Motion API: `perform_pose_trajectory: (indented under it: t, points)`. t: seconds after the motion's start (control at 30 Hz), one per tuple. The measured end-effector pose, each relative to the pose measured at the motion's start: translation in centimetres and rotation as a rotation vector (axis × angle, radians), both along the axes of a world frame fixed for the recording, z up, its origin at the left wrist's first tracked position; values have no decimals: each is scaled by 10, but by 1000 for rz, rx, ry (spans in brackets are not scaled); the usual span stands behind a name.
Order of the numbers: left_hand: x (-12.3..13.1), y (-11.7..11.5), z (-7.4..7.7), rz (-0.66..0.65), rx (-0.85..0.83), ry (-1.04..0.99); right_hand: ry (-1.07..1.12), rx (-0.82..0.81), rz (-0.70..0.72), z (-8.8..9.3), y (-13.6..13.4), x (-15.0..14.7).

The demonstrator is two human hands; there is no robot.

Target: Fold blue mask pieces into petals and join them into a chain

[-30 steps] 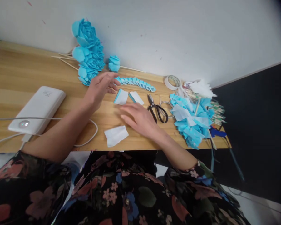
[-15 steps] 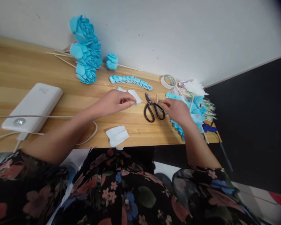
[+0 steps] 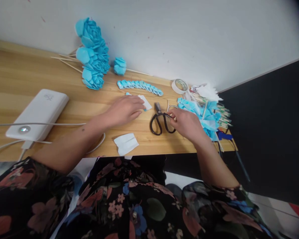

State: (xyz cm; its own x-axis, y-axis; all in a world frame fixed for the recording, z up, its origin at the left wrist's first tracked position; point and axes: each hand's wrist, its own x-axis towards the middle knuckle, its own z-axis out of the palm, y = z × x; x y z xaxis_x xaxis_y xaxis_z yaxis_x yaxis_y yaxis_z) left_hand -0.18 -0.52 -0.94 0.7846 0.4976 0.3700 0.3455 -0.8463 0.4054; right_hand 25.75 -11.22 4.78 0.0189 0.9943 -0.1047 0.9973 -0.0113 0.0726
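Observation:
My left hand lies on the wooden table with its fingers curled over small white and blue paper pieces. My right hand grips one handle loop of the black scissors, which rest on the table between both hands. A folded white paper lies near the front edge, below my left hand. A strip of folded blue petals runs behind the scissors.
Blue paper flowers on sticks lean by the wall. A white power bank with cables sits at left. A tape roll, a pile of blue paper and bamboo sticks crowd the right end near the table edge.
My right hand went from the table's middle to the scissors and took a handle, turning them a little. My left hand came down from the petal strip onto the paper pieces.

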Motion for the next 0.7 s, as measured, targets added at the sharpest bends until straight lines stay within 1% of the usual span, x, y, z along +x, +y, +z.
perform_pose_trajectory:
  t: [0.07, 0.13, 0.23, 0.33, 0.4, 0.47, 0.57, 0.7]
  points:
    - [4, -1, -1, 11, 46, 42, 64, -66, 11, 3, -11, -4]
    - [10, -1, -2, 12, 66, 63, 126, -112, 13, 1, -20, -3]
    - [19, 2, -7, -31, 92, 97, 176, -74, 7, -4, -25, 3]
    - [24, 6, -14, -63, 132, 138, 89, 54, -47, -10, -19, 11]
    - [23, 7, -16, -52, 150, 145, -6, 119, -107, -13, -9, 14]
    - [20, 8, -15, -21, 160, 142, -58, 121, -141, -17, 2, 13]
    - [14, 6, -11, 38, 160, 150, -72, 85, -159, -23, 15, 7]
    - [6, 2, -5, 101, 106, 122, -69, 53, -230, -26, 20, -1]
